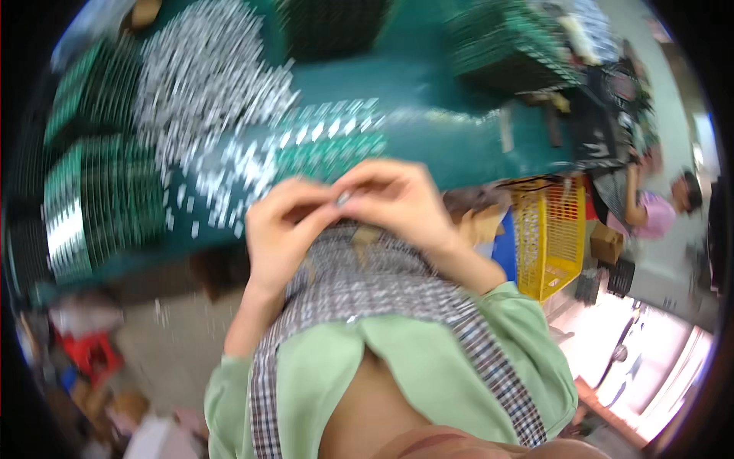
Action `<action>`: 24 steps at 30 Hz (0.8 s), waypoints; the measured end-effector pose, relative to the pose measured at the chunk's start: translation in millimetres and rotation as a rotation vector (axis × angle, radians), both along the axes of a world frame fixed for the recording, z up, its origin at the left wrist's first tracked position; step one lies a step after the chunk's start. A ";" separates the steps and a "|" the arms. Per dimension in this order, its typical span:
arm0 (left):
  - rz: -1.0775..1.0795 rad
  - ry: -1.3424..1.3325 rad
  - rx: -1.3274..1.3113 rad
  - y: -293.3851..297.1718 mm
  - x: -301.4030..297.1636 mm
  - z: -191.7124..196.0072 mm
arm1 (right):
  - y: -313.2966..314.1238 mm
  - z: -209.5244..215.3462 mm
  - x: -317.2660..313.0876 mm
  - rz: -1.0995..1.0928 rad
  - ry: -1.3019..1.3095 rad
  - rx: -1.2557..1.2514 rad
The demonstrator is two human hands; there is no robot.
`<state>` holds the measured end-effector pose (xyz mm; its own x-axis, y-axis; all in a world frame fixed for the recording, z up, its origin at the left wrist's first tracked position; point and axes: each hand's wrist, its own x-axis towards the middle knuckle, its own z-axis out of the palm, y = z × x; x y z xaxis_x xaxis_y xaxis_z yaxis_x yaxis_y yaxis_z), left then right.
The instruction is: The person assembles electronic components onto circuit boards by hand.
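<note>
My left hand (pixel 283 226) and my right hand (pixel 401 203) meet in front of my checked apron, near the table's edge. Thumbs and fingertips of both are pinched on one small silvery piece (pixel 342 199); blur and its size hide its exact kind. Just beyond my hands, a green panel (pixel 329 153) with rows of pale pieces on it lies on the green table (pixel 443 145). To its left, loose silvery pieces (pixel 229 168) are scattered, running back into a large heap of similar small pieces (pixel 202 73).
Stacks of green panels stand at the left (pixel 107 195), far left (pixel 92 88), back middle (pixel 332 27) and back right (pixel 512 46). Right of me is a yellow plastic basket (pixel 547 237). A red stool (pixel 92 356) stands lower left. Another person (pixel 657 210) in pink is at the far right.
</note>
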<state>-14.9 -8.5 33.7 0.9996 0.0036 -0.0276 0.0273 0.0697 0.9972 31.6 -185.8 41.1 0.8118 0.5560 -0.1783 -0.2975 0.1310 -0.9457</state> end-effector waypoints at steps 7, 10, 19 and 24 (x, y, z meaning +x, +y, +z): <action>0.114 0.021 -0.129 -7.6 -15.8 -23.4 | -0.1 -22.3 -10.3 -0.015 -0.139 -0.068; 0.084 -0.075 0.109 -6.1 -18.3 -23.6 | -2.1 -25.5 -15.2 -0.024 -0.195 -0.097; 0.115 -0.284 0.249 -6.5 -17.8 -22.5 | -8.6 -26.6 -20.0 -0.117 0.253 0.210; 0.159 -0.268 0.355 -13.1 -17.5 -14.9 | -11.4 -25.2 -18.0 -0.073 0.331 0.222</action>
